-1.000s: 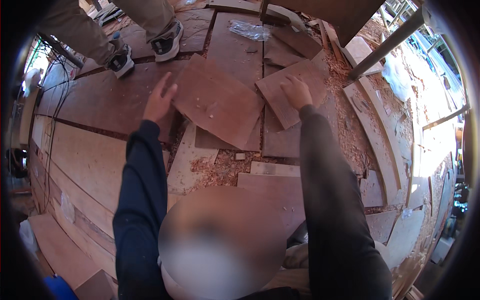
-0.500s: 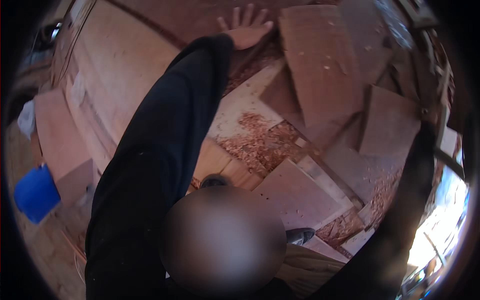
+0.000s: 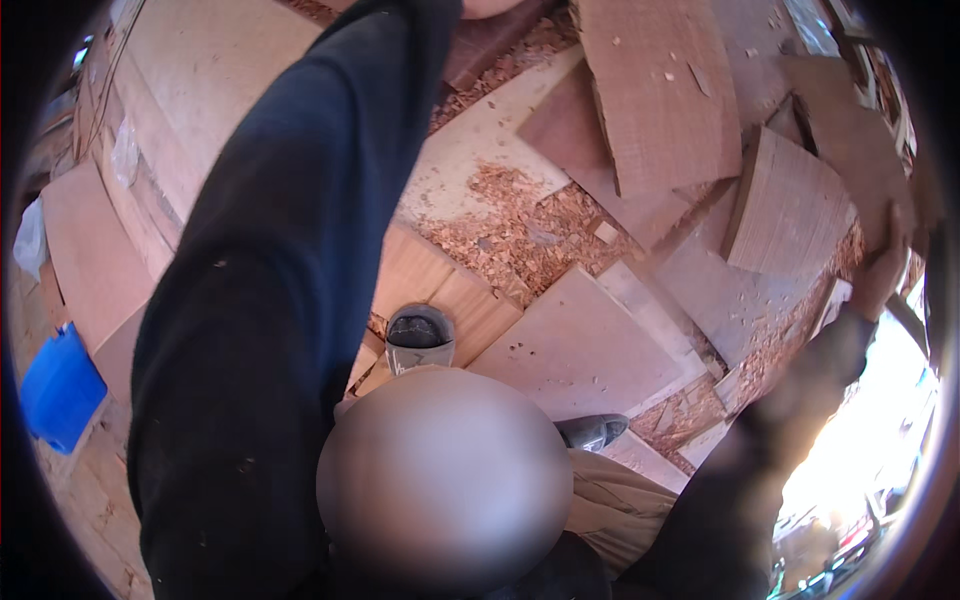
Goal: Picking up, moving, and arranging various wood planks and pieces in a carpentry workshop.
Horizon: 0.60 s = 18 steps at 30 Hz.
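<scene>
My left arm reaches far forward. Only a sliver of my left hand (image 3: 487, 8) shows at the top edge, and its fingers are cut off by the frame. Beneath that wrist lies a dark reddish wooden board (image 3: 490, 45). At the far right, my right hand (image 3: 880, 268) grips the near end of a brown wooden board (image 3: 845, 125), a finger lying along its face. Just left of it rests a thick, pale-brown wood block (image 3: 790, 205). A wide wooden plank (image 3: 660, 100) lies between my two hands.
Wood shavings (image 3: 545, 225) cover the ground among several loose boards. A flat board (image 3: 575, 345) lies near my shoes. A blue plastic object (image 3: 62, 388) and a large pale panel (image 3: 205, 85) are on the left. Bright light falls at lower right.
My left hand, spread over the reddish board before, has moved up nearly out of the frame. My right hand has come into sight at the brown board on the right. The view has shifted.
</scene>
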### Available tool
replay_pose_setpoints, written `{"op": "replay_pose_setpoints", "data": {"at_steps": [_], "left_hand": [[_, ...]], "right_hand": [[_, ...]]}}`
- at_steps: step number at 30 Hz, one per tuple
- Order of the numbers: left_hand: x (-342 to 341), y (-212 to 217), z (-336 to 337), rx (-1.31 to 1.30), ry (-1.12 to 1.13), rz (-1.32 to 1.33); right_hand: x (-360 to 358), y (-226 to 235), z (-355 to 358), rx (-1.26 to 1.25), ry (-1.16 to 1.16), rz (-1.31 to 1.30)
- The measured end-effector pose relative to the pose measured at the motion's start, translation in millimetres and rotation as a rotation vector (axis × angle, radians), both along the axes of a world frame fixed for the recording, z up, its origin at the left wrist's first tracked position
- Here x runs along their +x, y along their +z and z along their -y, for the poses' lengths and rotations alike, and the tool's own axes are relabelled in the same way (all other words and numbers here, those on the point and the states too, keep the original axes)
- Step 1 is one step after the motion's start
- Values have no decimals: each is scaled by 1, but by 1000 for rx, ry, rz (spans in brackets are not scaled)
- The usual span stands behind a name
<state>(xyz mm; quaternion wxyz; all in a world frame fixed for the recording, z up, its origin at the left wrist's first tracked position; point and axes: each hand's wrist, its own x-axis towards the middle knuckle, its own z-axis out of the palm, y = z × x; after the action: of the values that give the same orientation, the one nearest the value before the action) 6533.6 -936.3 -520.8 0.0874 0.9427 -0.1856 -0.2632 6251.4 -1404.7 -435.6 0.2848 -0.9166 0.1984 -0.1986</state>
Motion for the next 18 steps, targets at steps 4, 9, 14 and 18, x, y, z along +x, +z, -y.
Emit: {"op": "replay_pose_setpoints", "data": {"at_steps": [4, 9, 14, 18], "left_hand": [[7, -4, -6, -64, -46, 27], [9, -1, -18, -118, -57, 31], [9, -5, -25, -117, -33, 23], [14, -19, -28, -117, -32, 18]], "right_hand": [[-48, -16, -170, 633, -52, -111], [-69, -45, -330, 901, -51, -218], [-48, -46, -333, 400, 195, -423], [-31, -73, -371, 255, 497, -141]]}}
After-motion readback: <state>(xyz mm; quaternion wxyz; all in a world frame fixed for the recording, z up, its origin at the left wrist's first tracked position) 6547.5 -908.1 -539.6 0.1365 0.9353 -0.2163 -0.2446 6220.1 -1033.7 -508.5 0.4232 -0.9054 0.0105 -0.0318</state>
